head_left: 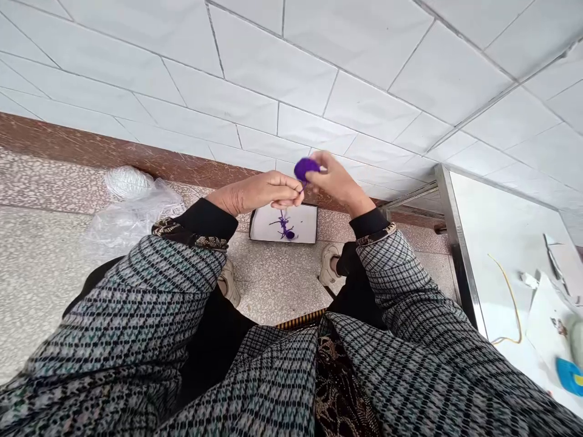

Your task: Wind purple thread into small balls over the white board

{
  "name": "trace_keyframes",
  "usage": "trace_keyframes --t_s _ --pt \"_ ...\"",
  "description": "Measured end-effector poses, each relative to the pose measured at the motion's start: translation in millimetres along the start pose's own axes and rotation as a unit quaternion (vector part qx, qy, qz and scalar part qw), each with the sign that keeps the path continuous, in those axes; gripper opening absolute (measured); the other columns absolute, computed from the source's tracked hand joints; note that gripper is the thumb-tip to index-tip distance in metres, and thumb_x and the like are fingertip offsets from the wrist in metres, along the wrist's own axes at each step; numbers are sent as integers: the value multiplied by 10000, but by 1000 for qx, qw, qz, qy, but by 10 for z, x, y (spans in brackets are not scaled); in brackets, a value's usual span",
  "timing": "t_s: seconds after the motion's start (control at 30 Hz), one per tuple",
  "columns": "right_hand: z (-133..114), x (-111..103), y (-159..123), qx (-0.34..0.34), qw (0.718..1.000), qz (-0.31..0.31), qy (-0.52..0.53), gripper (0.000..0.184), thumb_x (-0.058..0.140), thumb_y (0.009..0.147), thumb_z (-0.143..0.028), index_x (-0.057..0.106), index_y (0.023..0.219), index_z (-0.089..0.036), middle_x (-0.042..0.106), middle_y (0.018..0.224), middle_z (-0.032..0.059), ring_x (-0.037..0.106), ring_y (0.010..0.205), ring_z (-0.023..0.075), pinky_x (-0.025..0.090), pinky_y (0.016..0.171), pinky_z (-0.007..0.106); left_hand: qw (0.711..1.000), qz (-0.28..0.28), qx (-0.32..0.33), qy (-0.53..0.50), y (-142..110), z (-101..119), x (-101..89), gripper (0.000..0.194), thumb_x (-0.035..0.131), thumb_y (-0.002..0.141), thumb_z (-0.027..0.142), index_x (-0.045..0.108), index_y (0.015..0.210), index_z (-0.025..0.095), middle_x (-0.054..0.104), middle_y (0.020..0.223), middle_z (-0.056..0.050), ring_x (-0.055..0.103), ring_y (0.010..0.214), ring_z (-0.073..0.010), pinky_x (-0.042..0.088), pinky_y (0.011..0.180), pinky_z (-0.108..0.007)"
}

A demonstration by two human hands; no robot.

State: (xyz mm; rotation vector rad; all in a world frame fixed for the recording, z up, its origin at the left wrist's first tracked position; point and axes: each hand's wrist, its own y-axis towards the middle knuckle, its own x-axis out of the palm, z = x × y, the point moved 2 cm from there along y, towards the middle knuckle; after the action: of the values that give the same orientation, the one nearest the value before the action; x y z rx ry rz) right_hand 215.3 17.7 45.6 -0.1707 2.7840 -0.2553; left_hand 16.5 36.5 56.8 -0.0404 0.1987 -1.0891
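Note:
My right hand [334,182] is closed on a small purple yarn ball [306,169], gripped at its right edge. A short purple strand runs down from the ball toward my left hand [276,189], whose fingers are pinched on it. Both hands are raised close together in front of me. Below them, a shallow tray [305,213] with a white bottom and dark rim lies on the floor. In it are loose purple yarn pieces [283,224] and a dark purple clump [290,235].
A clear plastic bag [132,215] with a white yarn ball [129,182] lies on the speckled floor at left. Ahead rises a tiled wall [273,73]. At right stands a white table [483,243] with a yellow cord [512,291] and a blue object [568,376].

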Motion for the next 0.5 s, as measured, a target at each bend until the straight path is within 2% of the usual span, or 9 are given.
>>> trace_keyframes --t_s 0.03,0.1,0.13,0.2,0.33,0.5 --pt "26 20 -20 32 995 -70 -58 280 672 885 -115 548 1126 -184 616 855 -21 540 626 86 453 558 196 1000 6 -2 5 -1 -2 -12 208 573 866 252 630 680 179 438 598 15 365 543 -109 318 569 -257" --pt "63 19 -94 70 963 -225 -129 285 646 849 -47 591 1104 -161 611 805 -29 526 609 86 438 552 199 1000 16 -10 25 4 -35 -55 208 583 834 255 614 641 181 436 588 14 362 547 -108 303 565 -258" --pt "68 -2 -134 71 946 -288 -135 302 640 839 -29 608 1113 -153 616 813 -27 531 618 85 442 562 199 999 18 -13 37 9 -59 -79 208 588 816 259 615 626 181 447 589 9 373 556 -111 305 569 -259" --pt "60 -64 -193 46 923 -367 -107 338 650 837 -21 625 1150 -146 636 870 -17 541 653 79 459 593 194 998 17 -17 60 14 -109 -125 193 601 787 271 641 622 179 482 605 -2 409 585 -118 321 587 -262" --pt "90 -179 -236 6 910 -410 -65 334 765 862 -120 650 1174 -144 708 979 23 575 748 89 499 689 199 997 56 -30 45 -44 -180 -278 174 620 761 286 636 625 178 486 632 -13 396 583 -114 317 591 -275" --pt "115 -317 -356 -21 898 -438 14 471 878 858 -370 655 1206 -144 720 1072 60 638 883 117 544 795 230 979 200 -35 23 -181 -242 -596 196 585 815 236 569 629 177 441 643 -6 335 548 -85 353 624 -296"
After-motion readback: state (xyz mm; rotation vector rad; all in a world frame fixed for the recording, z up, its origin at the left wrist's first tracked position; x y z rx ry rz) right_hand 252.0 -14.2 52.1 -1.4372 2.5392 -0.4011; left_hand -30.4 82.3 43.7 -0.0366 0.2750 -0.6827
